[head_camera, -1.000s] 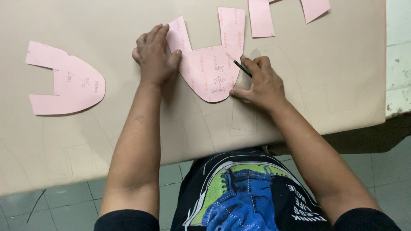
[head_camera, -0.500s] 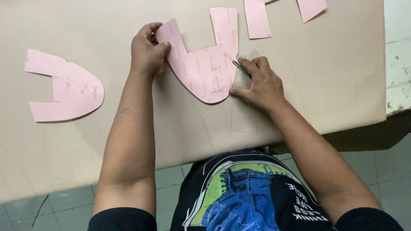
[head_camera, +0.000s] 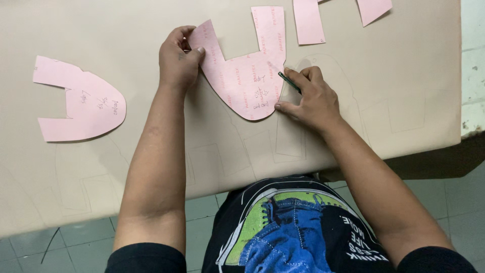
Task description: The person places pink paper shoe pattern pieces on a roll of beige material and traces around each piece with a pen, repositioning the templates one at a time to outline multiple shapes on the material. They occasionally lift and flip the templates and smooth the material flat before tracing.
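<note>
A pink U-shaped paper pattern lies on a large beige sheet. My left hand pinches the pattern's left arm at its upper edge, thumb on top. My right hand holds a dark pencil with its tip at the pattern's right edge, fingers resting on the sheet beside the rounded bottom.
A second pink U-shaped pattern lies to the left. Two more pink pieces sit at the top edge. Faint pencil outlines mark the beige sheet. The sheet's front edge overhangs a tiled floor; its right edge ends near a whitish surface.
My left hand went from pressing flat on the pattern's left arm to curling and pinching its edge. The pattern shifted slightly. My right hand stays with the pencil at the right edge.
</note>
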`<act>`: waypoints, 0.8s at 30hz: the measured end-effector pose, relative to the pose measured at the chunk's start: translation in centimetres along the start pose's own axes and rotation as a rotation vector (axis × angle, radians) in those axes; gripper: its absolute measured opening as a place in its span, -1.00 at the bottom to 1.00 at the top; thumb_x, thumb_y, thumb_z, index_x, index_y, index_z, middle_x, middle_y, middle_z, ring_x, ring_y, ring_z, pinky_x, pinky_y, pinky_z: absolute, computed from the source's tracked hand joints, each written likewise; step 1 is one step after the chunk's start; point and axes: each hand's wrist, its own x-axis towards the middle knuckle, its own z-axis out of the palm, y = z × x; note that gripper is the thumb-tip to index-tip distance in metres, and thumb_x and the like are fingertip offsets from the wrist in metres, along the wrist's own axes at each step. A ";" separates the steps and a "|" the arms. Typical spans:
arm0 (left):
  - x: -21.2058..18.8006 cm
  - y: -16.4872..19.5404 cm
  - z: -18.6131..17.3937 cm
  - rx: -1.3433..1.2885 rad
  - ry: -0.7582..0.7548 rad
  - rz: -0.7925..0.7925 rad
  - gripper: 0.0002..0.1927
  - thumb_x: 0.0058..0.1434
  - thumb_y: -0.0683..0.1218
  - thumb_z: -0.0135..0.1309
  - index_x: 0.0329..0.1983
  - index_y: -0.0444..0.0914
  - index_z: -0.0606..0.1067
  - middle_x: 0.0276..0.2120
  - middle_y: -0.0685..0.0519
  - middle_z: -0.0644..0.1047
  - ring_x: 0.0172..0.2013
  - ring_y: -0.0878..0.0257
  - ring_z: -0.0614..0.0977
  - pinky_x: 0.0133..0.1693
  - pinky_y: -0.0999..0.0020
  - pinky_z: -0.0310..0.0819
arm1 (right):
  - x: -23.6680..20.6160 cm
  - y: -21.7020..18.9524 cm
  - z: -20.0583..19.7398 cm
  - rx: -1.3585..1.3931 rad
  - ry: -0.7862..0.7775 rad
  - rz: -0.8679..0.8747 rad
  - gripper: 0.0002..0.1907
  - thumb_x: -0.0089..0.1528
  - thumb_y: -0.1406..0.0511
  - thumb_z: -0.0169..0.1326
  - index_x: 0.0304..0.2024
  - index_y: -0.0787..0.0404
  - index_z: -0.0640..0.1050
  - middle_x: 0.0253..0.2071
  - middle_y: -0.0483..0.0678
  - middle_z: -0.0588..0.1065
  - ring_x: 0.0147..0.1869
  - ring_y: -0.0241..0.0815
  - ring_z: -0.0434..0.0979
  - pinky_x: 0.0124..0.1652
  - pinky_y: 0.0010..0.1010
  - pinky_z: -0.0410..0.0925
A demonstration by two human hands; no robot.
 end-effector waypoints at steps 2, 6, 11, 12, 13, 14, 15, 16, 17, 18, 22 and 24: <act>0.0 0.0 0.0 0.029 0.004 0.023 -0.61 0.19 -0.30 0.17 0.10 -0.28 0.52 -0.19 0.10 0.62 -0.22 0.36 0.62 -0.09 0.44 0.57 | 0.0 0.0 0.0 0.002 0.009 -0.009 -0.11 0.00 -0.09 0.39 0.35 -0.14 0.43 0.07 -0.07 0.33 0.05 -0.11 0.49 -0.03 -0.21 0.43; 0.0 0.0 0.0 0.002 -0.023 0.004 -0.61 0.20 -0.31 0.14 0.11 -0.27 0.54 -0.19 0.11 0.62 -0.22 0.36 0.61 -0.08 0.43 0.57 | -0.1 0.0 0.0 0.001 -0.002 -0.011 -0.12 -0.02 -0.09 0.40 0.33 -0.16 0.45 0.06 -0.08 0.34 0.05 -0.12 0.49 -0.04 -0.23 0.43; 0.1 -0.1 0.0 0.014 -0.030 -0.005 -0.59 0.19 -0.33 0.11 0.12 -0.28 0.54 -0.16 0.10 0.64 -0.20 0.36 0.62 -0.08 0.44 0.56 | -0.2 -0.1 -0.1 0.019 0.017 -0.013 -0.04 -0.04 -0.09 0.42 0.37 -0.07 0.40 0.06 -0.07 0.34 0.06 -0.10 0.49 -0.03 -0.22 0.42; 0.2 -0.1 0.0 0.018 -0.032 0.024 -0.59 0.19 -0.33 0.12 0.12 -0.29 0.54 -0.15 0.10 0.64 -0.19 0.36 0.63 -0.07 0.43 0.55 | -0.2 -0.1 -0.1 0.009 0.016 -0.013 -0.06 -0.03 -0.09 0.42 0.36 -0.07 0.41 0.07 -0.07 0.34 0.07 -0.10 0.49 -0.02 -0.22 0.42; 0.3 -0.1 0.0 0.020 -0.036 0.051 -0.59 0.19 -0.33 0.12 0.12 -0.29 0.53 -0.14 0.09 0.64 -0.18 0.37 0.63 -0.06 0.43 0.54 | -0.2 -0.1 -0.1 -0.002 0.014 -0.012 -0.07 -0.03 -0.09 0.42 0.35 -0.08 0.42 0.07 -0.06 0.33 0.07 -0.10 0.49 -0.02 -0.22 0.43; 0.3 -0.2 0.0 0.015 -0.045 0.036 -0.59 0.19 -0.33 0.11 0.12 -0.29 0.54 -0.14 0.09 0.65 -0.18 0.36 0.64 -0.06 0.43 0.55 | -0.3 -0.1 -0.1 -0.003 0.017 -0.019 -0.07 -0.03 -0.09 0.42 0.35 -0.08 0.43 0.08 -0.06 0.33 0.07 -0.10 0.49 -0.02 -0.22 0.42; 0.4 -0.2 0.0 0.010 -0.053 0.022 -0.59 0.19 -0.34 0.10 0.12 -0.29 0.54 -0.14 0.09 0.65 -0.18 0.36 0.64 -0.06 0.43 0.56 | -0.2 -0.1 0.0 -0.004 0.022 -0.028 -0.07 -0.03 -0.09 0.42 0.35 -0.08 0.43 0.08 -0.05 0.33 0.07 -0.09 0.49 -0.02 -0.21 0.42; 0.4 -0.3 0.0 0.004 -0.061 0.009 -0.59 0.18 -0.34 0.10 0.12 -0.28 0.54 -0.14 0.09 0.65 -0.18 0.36 0.64 -0.05 0.44 0.56 | -0.2 -0.1 0.0 -0.006 0.027 -0.036 -0.07 -0.04 -0.09 0.43 0.34 -0.08 0.43 0.08 -0.05 0.33 0.07 -0.08 0.48 -0.03 -0.20 0.42; 0.5 -0.3 0.1 0.011 -0.057 0.001 -0.59 0.19 -0.34 0.10 0.12 -0.28 0.54 -0.14 0.08 0.65 -0.18 0.35 0.64 -0.05 0.43 0.56 | -0.2 0.0 0.0 -0.007 0.026 -0.035 -0.07 -0.04 -0.09 0.43 0.34 -0.07 0.43 0.07 -0.05 0.33 0.07 -0.08 0.49 -0.03 -0.20 0.42; 0.5 -0.3 0.2 0.018 -0.052 -0.008 -0.59 0.20 -0.33 0.10 0.13 -0.28 0.54 -0.13 0.08 0.65 -0.18 0.34 0.63 -0.05 0.43 0.56 | -0.2 0.0 0.1 -0.007 0.025 -0.036 -0.07 -0.04 -0.10 0.43 0.34 -0.07 0.43 0.07 -0.05 0.33 0.07 -0.08 0.49 -0.03 -0.20 0.43; 0.3 -0.4 0.5 0.069 -0.002 -0.049 -0.56 0.20 -0.30 0.10 0.17 -0.23 0.51 -0.08 0.11 0.62 -0.14 0.38 0.64 -0.04 0.46 0.56 | 0.0 -0.1 0.2 -0.032 -0.001 -0.005 -0.06 -0.07 -0.11 0.43 0.31 -0.08 0.43 0.06 -0.04 0.32 0.05 -0.08 0.49 -0.06 -0.19 0.43; 0.1 -0.5 0.5 0.104 -0.022 -0.037 -0.57 0.24 -0.30 0.09 0.19 -0.24 0.51 -0.05 0.08 0.62 -0.11 0.31 0.63 0.01 0.40 0.54 | -0.2 -0.1 0.1 -0.008 0.032 -0.036 -0.08 -0.05 -0.09 0.43 0.31 -0.07 0.44 0.06 -0.05 0.33 0.06 -0.07 0.50 -0.05 -0.19 0.44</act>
